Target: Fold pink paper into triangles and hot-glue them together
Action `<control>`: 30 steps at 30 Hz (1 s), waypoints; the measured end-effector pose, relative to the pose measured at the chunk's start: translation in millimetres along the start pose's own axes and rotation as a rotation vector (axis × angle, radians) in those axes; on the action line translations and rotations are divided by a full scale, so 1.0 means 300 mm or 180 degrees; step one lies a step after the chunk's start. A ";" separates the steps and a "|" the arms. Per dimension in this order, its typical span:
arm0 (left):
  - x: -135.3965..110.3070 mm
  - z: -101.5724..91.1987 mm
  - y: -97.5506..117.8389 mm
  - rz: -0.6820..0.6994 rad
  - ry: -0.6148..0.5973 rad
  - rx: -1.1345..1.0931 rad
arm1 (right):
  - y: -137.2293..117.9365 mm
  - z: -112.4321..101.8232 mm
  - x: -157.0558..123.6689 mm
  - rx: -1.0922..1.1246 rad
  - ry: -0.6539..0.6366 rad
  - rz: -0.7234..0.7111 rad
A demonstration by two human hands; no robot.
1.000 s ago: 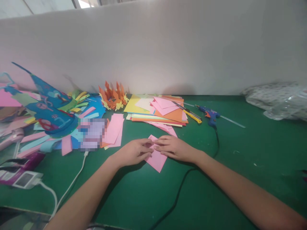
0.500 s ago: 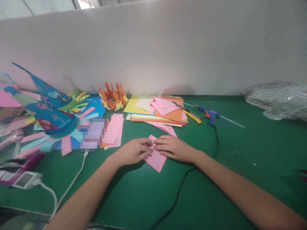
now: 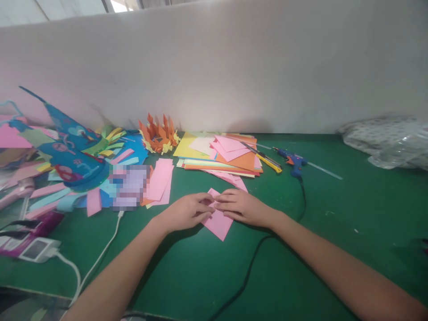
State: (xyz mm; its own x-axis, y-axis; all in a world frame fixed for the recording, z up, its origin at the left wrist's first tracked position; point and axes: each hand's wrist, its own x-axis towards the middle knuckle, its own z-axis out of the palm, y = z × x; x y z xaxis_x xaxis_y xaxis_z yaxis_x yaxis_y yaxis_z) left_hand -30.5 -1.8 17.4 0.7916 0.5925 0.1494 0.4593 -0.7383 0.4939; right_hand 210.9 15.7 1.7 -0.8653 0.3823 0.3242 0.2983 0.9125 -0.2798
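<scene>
A folded piece of pink paper [image 3: 220,225] lies on the green table in front of me, turned with one corner toward me. My left hand [image 3: 190,211] grips its left side, fingers bent and thumb below them. From the right, my right hand [image 3: 245,207] holds the same paper, its fingers pressed together near the middle. The fingertips of both hands almost meet over the paper and hide part of its folds. Just behind the hands, several pink sheets [image 3: 230,178] stick out from under a stack of coloured paper [image 3: 220,166].
A yellow utility knife [image 3: 269,162] and a blue glue gun [image 3: 292,161] lie behind on the right; the gun's black cord [image 3: 249,267] runs under my right arm. Leftward are pink strips [image 3: 159,180], an orange paper crown [image 3: 159,133], blue cone hats [image 3: 78,162] and a white cable [image 3: 107,249].
Both hands keep nearly the same hold on the pink paper. The whole view has shifted very slightly; nothing else has visibly moved.
</scene>
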 end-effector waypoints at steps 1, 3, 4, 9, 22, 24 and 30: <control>0.001 0.000 -0.001 -0.0001 -0.0007 0.0006 | -0.002 -0.001 0.002 -0.0016 0.0020 -0.0015; 0.001 -0.001 -0.005 -0.0005 -0.0029 0.0010 | -0.003 0.000 0.003 -0.0053 0.0030 -0.0036; 0.001 -0.001 -0.008 -0.0009 -0.0043 0.0006 | -0.003 0.000 0.003 -0.0073 0.0021 -0.0038; -0.005 -0.005 -0.020 -0.0020 -0.0082 -0.0047 | 0.002 0.006 -0.001 -0.0171 -0.0096 -0.0008; 0.021 0.037 -0.116 0.0254 0.0595 -0.0078 | 0.008 0.014 -0.005 -0.0259 -0.0072 -0.0060; 0.029 0.040 -0.120 0.0277 0.0621 0.0159 | 0.006 0.012 -0.005 -0.0240 -0.0061 -0.0051; 0.039 0.029 -0.093 0.0160 0.0500 0.0587 | 0.006 0.012 -0.005 -0.0242 -0.0077 -0.0034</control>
State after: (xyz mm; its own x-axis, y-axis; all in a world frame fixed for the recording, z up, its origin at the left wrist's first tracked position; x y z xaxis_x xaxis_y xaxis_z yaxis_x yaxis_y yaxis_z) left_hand -30.6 23.0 -2.1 0.7494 0.5859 0.3083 0.4982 -0.8058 0.3201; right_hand 211.4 16.4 -2.6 -0.8777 0.3697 0.3048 0.3179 0.9253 -0.2068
